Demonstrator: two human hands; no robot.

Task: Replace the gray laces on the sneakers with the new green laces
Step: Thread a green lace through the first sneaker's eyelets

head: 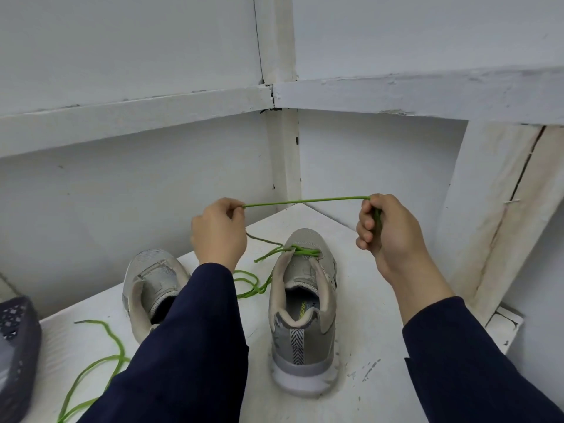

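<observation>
Left hand (218, 230) pinches the green lace (305, 201) between thumb and forefinger. Right hand (387, 233) has its fingers curled round the lace. The lace runs taut between the hands, above the far corner of the white platform (366, 315). A strand drops from the left hand to the toe-end eyelets of the laced sneaker (302, 300) at mid-platform, with slack beside it. The unlaced sneaker (152, 282) is nearer the left edge. A second green lace (91, 370) lies at the front left, and a dark mesh item (15, 346) is at the left edge.
</observation>
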